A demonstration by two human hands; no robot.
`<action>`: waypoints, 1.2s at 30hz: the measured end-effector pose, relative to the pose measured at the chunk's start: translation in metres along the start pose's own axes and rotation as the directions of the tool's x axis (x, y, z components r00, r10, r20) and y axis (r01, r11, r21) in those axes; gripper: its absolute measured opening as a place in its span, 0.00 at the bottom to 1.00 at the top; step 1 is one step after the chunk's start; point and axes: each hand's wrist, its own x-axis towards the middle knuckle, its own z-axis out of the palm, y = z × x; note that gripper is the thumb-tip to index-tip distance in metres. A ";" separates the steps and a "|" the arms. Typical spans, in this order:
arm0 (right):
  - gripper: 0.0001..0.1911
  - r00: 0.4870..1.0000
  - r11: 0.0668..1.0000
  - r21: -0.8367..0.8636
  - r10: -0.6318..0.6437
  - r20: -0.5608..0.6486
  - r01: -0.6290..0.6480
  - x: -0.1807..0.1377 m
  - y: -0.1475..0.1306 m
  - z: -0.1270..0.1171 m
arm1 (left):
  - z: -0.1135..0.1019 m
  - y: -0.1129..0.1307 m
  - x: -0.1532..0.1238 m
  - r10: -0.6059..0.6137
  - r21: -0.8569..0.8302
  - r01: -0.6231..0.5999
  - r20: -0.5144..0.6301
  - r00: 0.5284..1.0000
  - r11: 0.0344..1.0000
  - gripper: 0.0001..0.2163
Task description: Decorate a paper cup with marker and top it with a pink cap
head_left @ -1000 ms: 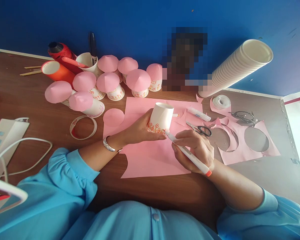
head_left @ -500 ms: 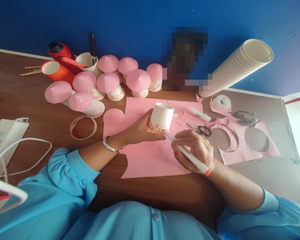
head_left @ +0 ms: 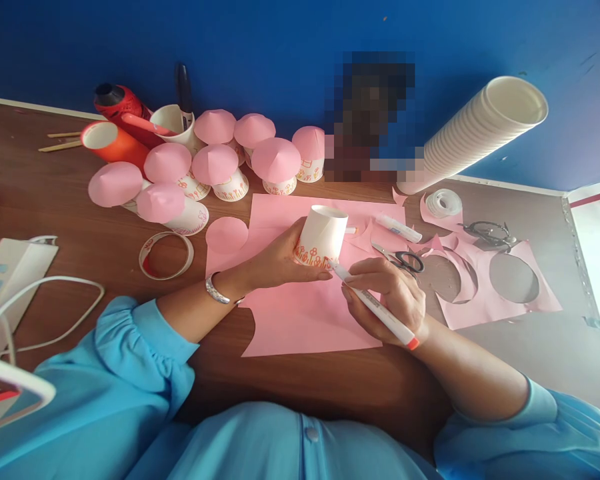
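Note:
A white paper cup (head_left: 323, 230), with orange flowers drawn along its lower band, is gripped by my left hand (head_left: 286, 257) above pink paper. Its narrower end faces up, slightly tilted. My right hand (head_left: 387, 297) is closed around a white marker (head_left: 383, 313) with an orange end. The marker's tip meets the cup's drawn band at the lower right. Beneath both hands lies a large pink paper sheet (head_left: 300, 327). Scissors (head_left: 405, 260) with black handles rest just beyond my right hand, beside a capped pen-like tube (head_left: 397, 228).
Several decorated cups with pink cone tops (head_left: 276, 160) stand at the back left. A tall stack of paper cups (head_left: 470, 133) leans by the blue wall. Clear tape (head_left: 443, 203), cut pink scraps (head_left: 540, 267) and glasses (head_left: 490, 232) lie right; a power strip (head_left: 15, 267) lies left.
The marker and my right hand have shifted very slightly at the cup's flower band. The cup and my left hand stay in place.

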 end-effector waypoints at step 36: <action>0.10 1.000 1.000 -0.018 -0.002 0.018 0.002 -0.001 -0.002 0.000 | -0.002 -0.004 0.000 0.016 0.021 -0.016 -0.002 1.000 1.000 0.32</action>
